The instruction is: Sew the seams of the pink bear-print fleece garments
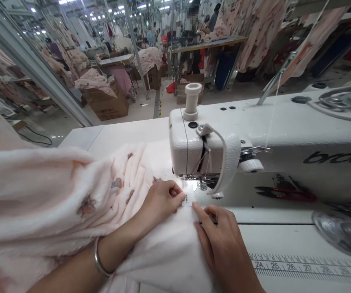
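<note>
Pale pink plush fabric [163, 252] with small printed figures spreads over the left of the table and reaches the sewing machine [206, 142]. A small white label [187, 199] with dark print lies on its edge, just in front of the presser foot [203, 184]. My left hand [163, 199] pinches the label's left side between thumb and forefinger. My right hand [224, 236] rests on the fabric edge, forefinger extended to the label's right corner, thumb apart. The machine's lamp lights the spot by the needle.
Red-handled scissors [288, 194] lie under the machine arm. Right of my hand are a clear round dish [340, 232] and a printed ruler scale [309, 268]. A metal post [41, 61] stands at left. Beyond are cardboard boxes [106, 101], hanging fabric and other workers.
</note>
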Demonstrator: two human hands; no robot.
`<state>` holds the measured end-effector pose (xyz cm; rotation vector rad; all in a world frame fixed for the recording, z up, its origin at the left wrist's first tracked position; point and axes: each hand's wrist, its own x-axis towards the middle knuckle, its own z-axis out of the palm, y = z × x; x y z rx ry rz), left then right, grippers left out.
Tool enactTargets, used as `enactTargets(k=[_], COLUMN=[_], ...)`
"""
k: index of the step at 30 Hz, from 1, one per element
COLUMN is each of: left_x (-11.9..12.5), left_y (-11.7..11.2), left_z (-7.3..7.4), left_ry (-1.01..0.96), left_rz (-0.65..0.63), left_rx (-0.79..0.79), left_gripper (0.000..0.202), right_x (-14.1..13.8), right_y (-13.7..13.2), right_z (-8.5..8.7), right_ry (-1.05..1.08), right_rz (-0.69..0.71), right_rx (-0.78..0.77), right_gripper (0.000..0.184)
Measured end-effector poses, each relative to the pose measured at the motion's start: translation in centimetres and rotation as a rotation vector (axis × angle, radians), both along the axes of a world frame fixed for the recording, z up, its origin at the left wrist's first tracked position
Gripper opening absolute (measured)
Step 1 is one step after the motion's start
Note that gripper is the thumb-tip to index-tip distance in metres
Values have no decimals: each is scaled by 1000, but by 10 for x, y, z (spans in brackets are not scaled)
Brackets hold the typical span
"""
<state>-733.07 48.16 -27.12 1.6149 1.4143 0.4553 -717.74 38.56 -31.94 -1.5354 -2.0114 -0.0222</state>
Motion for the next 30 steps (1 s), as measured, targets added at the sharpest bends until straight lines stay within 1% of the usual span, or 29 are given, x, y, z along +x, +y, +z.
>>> enactTargets(k=[5,10,18,30], left_x=[1,1,3,3], left_y=[2,2,3,3], left_z=[-1,1,3,4], left_ry=[14,18,54,71], left_rz=[0,-1,10,22], left_rx=[-22,-49,-31,-39], left_gripper=[18,18,18,18], right_x=[-1,-2,-3,-4], right_y=[0,1,-1,-1], right_z=[1,-3,-8,-8], right_ry=[-41,-57,-42,-35], right_rz=[18,15,-4,-14], right_rx=[5,21,14,61], right_gripper=[39,43,47,43])
